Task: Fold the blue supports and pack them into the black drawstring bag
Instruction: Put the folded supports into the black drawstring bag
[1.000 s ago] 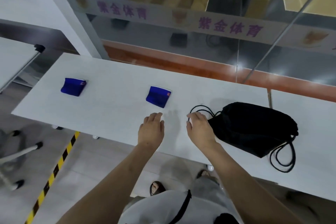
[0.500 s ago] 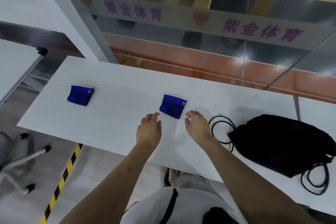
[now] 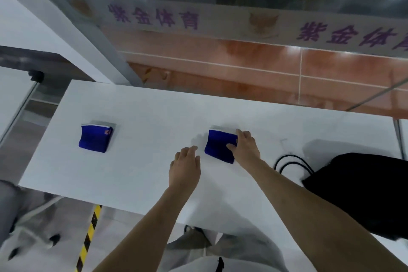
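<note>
Two blue supports lie on the white table. One blue support rests at the left, untouched. The other blue support lies mid-table. My right hand is on its right edge, thumb on top and fingers along the far side, pinching it. My left hand hovers palm-down just left of that support, fingers apart, not touching it. The black drawstring bag lies flat at the right, its black cord looped toward my right forearm.
A glass wall with purple lettering stands behind the table's far edge. A second table edge shows at the far left. Yellow-black floor tape and a chair base lie below the near table edge.
Both hands moved forward to the middle support. My right hand went from hovering over the table to gripping the support's right edge. The view shifted, pushing the bag further right.
</note>
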`<move>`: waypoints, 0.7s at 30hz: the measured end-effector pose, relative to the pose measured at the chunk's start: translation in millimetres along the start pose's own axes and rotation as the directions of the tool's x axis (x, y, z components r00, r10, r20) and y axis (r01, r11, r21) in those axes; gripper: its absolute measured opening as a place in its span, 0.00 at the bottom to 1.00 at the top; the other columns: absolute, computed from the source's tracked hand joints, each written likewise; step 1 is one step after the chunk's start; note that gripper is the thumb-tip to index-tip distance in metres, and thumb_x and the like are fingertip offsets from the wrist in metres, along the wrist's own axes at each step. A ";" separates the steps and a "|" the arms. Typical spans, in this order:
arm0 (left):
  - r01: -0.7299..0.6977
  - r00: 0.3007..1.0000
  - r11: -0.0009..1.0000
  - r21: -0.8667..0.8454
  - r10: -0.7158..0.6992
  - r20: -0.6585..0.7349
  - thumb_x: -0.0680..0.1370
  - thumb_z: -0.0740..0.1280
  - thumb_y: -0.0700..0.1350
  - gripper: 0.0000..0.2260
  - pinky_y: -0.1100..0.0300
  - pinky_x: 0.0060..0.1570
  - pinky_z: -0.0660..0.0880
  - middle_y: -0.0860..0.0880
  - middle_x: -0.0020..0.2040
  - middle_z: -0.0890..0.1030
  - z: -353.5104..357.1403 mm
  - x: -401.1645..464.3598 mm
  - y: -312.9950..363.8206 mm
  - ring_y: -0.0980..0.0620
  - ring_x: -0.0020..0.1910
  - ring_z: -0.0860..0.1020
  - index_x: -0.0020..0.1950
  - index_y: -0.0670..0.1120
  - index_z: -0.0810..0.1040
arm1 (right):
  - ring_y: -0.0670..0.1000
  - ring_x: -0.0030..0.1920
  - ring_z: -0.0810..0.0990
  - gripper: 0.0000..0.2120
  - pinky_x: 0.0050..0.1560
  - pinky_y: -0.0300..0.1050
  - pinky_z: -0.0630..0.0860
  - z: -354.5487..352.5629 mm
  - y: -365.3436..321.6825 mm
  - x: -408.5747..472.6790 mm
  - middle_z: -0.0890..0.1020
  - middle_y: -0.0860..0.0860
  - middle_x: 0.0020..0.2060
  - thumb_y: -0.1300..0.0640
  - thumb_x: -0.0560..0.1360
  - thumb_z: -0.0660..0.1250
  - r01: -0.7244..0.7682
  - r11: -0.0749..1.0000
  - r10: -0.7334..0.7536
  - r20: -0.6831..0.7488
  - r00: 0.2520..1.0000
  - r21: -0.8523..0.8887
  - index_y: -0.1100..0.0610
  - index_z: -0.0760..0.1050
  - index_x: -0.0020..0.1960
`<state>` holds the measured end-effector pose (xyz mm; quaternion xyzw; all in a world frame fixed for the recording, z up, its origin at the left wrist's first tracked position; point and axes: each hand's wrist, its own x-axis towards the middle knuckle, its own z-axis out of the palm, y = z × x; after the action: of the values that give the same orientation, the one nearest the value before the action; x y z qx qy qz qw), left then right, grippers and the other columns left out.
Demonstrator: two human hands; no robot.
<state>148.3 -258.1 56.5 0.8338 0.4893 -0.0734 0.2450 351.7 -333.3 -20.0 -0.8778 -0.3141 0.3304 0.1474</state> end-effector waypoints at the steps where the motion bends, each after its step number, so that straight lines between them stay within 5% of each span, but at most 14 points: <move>1: 0.002 1.000 1.000 -0.002 -0.002 0.004 0.85 0.57 0.48 0.18 0.50 0.67 0.72 0.49 0.72 0.73 -1.5 2.8 -4.7 0.47 0.70 0.71 0.76 0.50 0.68 | 0.57 0.66 0.71 0.30 0.59 0.55 0.78 3.0 -2.3 4.0 0.68 0.53 0.68 0.48 0.79 0.69 -0.005 1.000 0.006 0.014 1.000 -0.023 0.54 0.62 0.77; 15: -0.018 0.996 1.000 -0.005 0.019 0.084 0.86 0.57 0.50 0.17 0.51 0.68 0.72 0.51 0.74 0.71 -38.1 40.5 -128.9 0.50 0.71 0.71 0.74 0.52 0.69 | 0.56 0.64 0.71 0.25 0.62 0.53 0.76 83.5 -107.1 -1.9 0.69 0.54 0.63 0.52 0.77 0.72 -0.154 0.986 0.153 0.019 0.988 0.057 0.58 0.67 0.69; 21: -0.040 0.996 0.999 -0.029 0.042 0.081 0.85 0.59 0.48 0.16 0.51 0.64 0.76 0.49 0.69 0.74 -81.3 74.1 -230.0 0.49 0.67 0.73 0.73 0.50 0.71 | 0.56 0.62 0.76 0.20 0.60 0.53 0.78 141.0 -189.6 -23.8 0.77 0.55 0.61 0.53 0.79 0.70 -0.156 0.979 0.170 -0.107 0.979 0.132 0.57 0.69 0.67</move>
<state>-19.4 -69.1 22.9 0.8366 0.4625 -0.0959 0.2776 156.8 -197.5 -24.1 -0.9079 -0.2107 0.3076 0.1918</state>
